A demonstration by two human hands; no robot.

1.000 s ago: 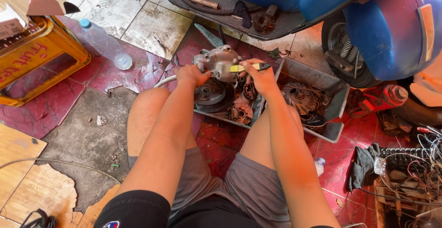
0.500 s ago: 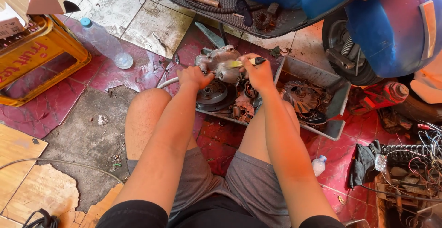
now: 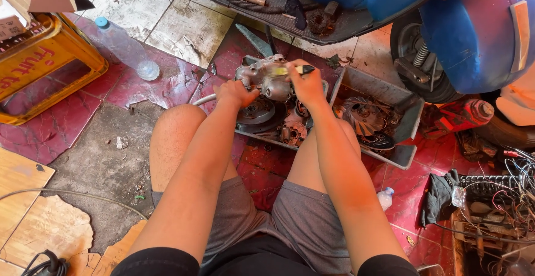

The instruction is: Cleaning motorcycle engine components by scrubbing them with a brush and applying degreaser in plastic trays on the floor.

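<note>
Both hands kept gripping: left hand (image 3: 235, 93) one engine casing (image 3: 262, 77), right hand (image 3: 305, 82) one screwdriver (image 3: 294, 70).

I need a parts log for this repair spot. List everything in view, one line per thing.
metal engine casing: one, grey, over the tray, held by both hands
tool with yellow and black handle: one, in the right hand, against the casing
metal tray: one, grey, on the floor ahead of the knees, full of greasy parts
scooter: one, blue, top right
plastic bottle: one, clear with blue cap, lying on the tiles, left
crate: one, yellow, far left
red canister: one, lying right of the tray
wire tangle: one bundle, lower right
left hand: one, gripping the casing
right hand: one, gripping the tool
</note>
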